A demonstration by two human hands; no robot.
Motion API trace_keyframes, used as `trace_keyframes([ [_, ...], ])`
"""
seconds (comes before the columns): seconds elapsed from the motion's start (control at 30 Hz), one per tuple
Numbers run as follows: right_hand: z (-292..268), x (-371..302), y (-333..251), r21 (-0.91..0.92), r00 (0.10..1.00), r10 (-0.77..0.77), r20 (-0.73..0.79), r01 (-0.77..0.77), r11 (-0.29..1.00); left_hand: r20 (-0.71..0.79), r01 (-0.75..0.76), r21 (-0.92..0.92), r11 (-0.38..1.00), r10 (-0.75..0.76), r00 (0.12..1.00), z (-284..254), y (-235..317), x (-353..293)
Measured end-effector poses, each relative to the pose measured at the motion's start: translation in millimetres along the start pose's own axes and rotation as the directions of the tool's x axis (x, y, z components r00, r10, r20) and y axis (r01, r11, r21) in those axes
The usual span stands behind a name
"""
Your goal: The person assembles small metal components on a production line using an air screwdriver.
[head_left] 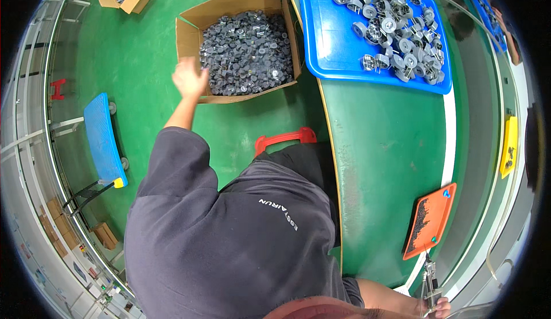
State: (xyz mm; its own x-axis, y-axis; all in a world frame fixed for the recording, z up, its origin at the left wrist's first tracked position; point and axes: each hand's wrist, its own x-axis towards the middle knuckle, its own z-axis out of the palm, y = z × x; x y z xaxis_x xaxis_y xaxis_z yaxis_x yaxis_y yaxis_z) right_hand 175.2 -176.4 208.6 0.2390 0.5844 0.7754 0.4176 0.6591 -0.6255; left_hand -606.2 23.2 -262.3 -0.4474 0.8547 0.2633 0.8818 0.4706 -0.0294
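My left hand [190, 78] reaches over the near left side of an open cardboard box [252, 97]. Its thumb stands apart from the fingers, and I see nothing held in it. A heap of small grey round parts with metal pins [247, 52] fills the box. At the lower right, my right hand [441, 307] is closed around a slim metal tool [430, 279] that looks like a power screwdriver. The tool's thin tip points toward an orange tray [439, 221] with small dark pieces, perhaps screws, along its left side. Part of the right hand is hidden behind the tool.
On the green workbench [390, 147], a blue tray [327, 60] holds many grey round parts. A red stool [285, 139] is before me. Leftward stand a blue trolley [103, 141] and a smaller cardboard box [140, 0]. Another person's arm [509, 40] and a yellow tray [509, 147] are far right.
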Motion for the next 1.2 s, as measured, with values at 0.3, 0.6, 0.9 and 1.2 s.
trace_keyframes([
  [0.3, 12, -1, -1, 0.094, 0.998, 0.058, -0.014, -0.056, 0.994, 0.856, 0.944, -0.225, 0.241, -0.413, 0.309, 69, -61, -42],
  [0.6, -6, -11, 13, 0.478, 0.978, 0.038, -0.206, 0.066, 0.876, 0.683, 0.733, -0.244, 0.635, -0.424, 0.595, 52, -64, -33],
  [0.9, -10, -11, 1, 0.096, 0.998, 0.031, -0.057, -0.026, 0.995, 0.681, 0.668, -0.232, 0.707, -0.372, 0.631, 53, -47, -102],
  [1.2, -12, -6, -1, 0.049, 0.999, 0.043, 0.032, -0.044, 0.998, 0.188, 0.538, -0.174, 0.825, -0.508, 0.840, 33, 33, -146],
])
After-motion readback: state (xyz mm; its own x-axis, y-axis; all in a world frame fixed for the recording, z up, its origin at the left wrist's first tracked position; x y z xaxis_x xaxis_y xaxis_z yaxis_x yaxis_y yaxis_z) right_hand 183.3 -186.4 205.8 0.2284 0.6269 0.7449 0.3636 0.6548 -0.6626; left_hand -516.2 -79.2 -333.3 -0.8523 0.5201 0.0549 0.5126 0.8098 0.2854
